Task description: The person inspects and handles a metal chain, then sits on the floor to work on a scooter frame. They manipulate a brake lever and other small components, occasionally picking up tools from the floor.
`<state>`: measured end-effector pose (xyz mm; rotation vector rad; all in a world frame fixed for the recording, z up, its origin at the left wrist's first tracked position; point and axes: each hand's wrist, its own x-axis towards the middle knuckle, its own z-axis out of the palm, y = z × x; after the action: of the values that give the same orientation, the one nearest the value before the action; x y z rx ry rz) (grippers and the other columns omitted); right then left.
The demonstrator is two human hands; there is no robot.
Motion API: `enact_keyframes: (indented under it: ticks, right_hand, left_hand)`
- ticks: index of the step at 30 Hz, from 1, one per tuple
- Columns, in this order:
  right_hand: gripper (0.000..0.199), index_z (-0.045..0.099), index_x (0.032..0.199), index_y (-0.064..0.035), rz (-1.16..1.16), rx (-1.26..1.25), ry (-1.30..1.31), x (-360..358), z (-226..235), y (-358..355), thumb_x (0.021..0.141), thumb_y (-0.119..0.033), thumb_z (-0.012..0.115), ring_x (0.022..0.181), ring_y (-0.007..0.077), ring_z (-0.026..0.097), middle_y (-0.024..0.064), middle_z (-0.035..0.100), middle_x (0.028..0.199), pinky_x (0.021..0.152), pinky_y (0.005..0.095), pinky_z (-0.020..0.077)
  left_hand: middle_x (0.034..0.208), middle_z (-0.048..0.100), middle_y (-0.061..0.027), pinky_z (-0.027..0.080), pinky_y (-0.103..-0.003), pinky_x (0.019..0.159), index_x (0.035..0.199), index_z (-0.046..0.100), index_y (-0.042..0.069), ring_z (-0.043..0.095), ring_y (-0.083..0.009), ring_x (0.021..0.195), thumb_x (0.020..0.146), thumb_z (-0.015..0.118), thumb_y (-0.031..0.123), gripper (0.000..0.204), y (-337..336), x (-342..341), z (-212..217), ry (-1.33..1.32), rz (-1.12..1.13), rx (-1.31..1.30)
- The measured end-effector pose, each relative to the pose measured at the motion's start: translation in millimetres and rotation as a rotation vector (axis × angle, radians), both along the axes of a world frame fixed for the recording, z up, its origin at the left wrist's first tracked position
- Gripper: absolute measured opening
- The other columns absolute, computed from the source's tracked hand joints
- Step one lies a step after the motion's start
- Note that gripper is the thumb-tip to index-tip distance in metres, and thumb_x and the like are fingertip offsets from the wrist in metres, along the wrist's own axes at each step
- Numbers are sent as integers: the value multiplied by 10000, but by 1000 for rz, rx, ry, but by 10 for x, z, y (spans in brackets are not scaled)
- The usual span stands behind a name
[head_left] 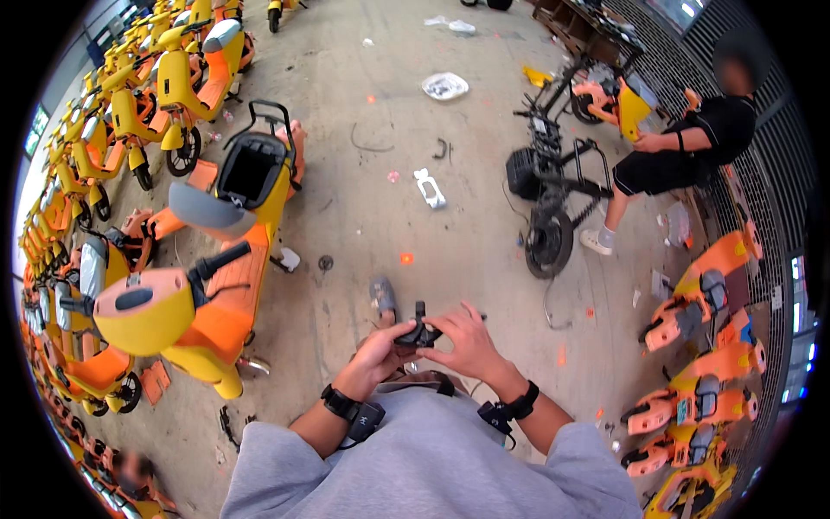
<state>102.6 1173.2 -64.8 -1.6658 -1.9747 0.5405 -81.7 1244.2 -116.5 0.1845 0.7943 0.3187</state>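
Note:
In front of my waist, both hands meet on a small black part (pixel 419 332) with a short stub standing up from it; its exact kind I cannot make out. My left hand (pixel 380 351) closes around its left side, thumb along the top. From the right, my right hand (pixel 469 345) pinches it between thumb and fingers, with one finger raised. Left of me stands a yellow and orange scooter (pixel 226 316), its seat tipped forward and the black storage bin (pixel 252 169) exposed.
Rows of yellow scooters (pixel 186 73) fill the left side. At the right stands a stripped black scooter frame (pixel 549 186), beside a person (pixel 692 143) holding a yellow panel. More orange scooters (pixel 692 389) line the right wall. A white part (pixel 429 189) and a plastic bag (pixel 445 86) lie on the floor.

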Motion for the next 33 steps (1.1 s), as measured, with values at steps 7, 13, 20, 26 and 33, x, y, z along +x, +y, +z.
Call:
enact_keyframes:
  ticks: [7, 13, 20, 26, 33]
  right_hand:
    - [452, 658, 1014, -70, -130, -57, 179, 437, -88, 1322, 725, -399, 766, 851, 271, 605, 87, 655, 869, 843, 368, 404]
    - [375, 656, 887, -74, -288, -117, 138, 772, 86, 2283, 680, -349, 807, 772, 219, 619, 58, 668, 823, 769, 337, 402]
    - [434, 637, 1053, -36, -185, -110, 274, 1413, -118, 3183, 733, -293, 777, 820, 280, 629, 102, 665, 867, 778, 380, 459]
    - [358, 599, 1085, -50, -167, -321, 448, 2064, -250, 4070, 804, -239, 718, 871, 324, 620, 134, 618, 956, 729, 395, 486]
    - [380, 595, 1099, -77, -114, -287, 396, 2602, -240, 5095, 779, -232, 730, 839, 312, 639, 102, 641, 946, 691, 398, 506]
  left_hand:
    - [962, 693, -114, 563, -358, 755, 1048, 635, 13, 676, -225, 816, 902, 622, 175, 218, 1577, 456, 17, 5, -219, -44]
    - [856, 684, -147, 580, -299, 619, 991, 639, -65, 678, -226, 672, 887, 650, 177, 264, 2546, 867, 190, 57, -271, -23]
    - [851, 676, -146, 569, -337, 622, 1006, 621, -47, 674, -258, 686, 900, 625, 159, 232, 3442, 1440, 193, 107, -174, -103]
    - [922, 678, -126, 585, -377, 737, 1026, 616, -34, 671, -218, 814, 927, 590, 190, 246, 4206, 2091, -46, 249, -171, -23]
    - [928, 673, -138, 574, -365, 709, 1010, 612, -26, 666, -222, 793, 963, 524, 219, 264, 5008, 2732, -37, 278, 19, 6]
